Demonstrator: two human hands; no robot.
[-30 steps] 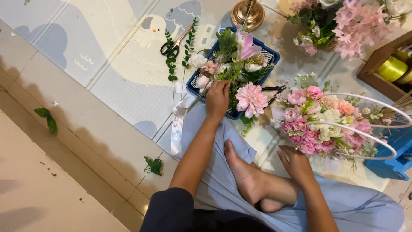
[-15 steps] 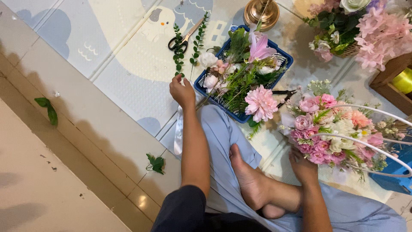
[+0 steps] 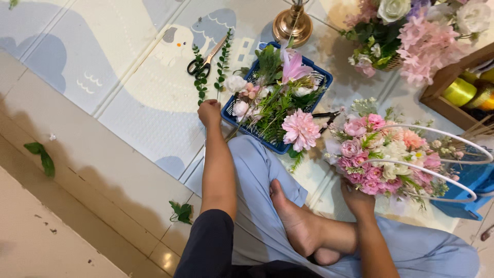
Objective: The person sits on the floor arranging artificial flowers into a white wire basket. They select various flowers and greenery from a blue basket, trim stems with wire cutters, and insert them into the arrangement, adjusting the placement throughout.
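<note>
While the person sits cross-legged on the mat [image 3: 128, 67], the scene reads so:
Left hand [image 3: 210, 112]: curled into a loose fist on the mat, just beside the blue basket [image 3: 278, 146]; whether it grips anything, I cannot tell.
Right hand [image 3: 358, 200]: closed around the base of the bouquet [image 3: 386, 157], holding it upright.
Leaf sprigs [image 3: 198, 77]: lying just beyond the left hand.
Scissors [image 3: 201, 63]: between the sprigs.
Basket: full of loose flowers.
</note>
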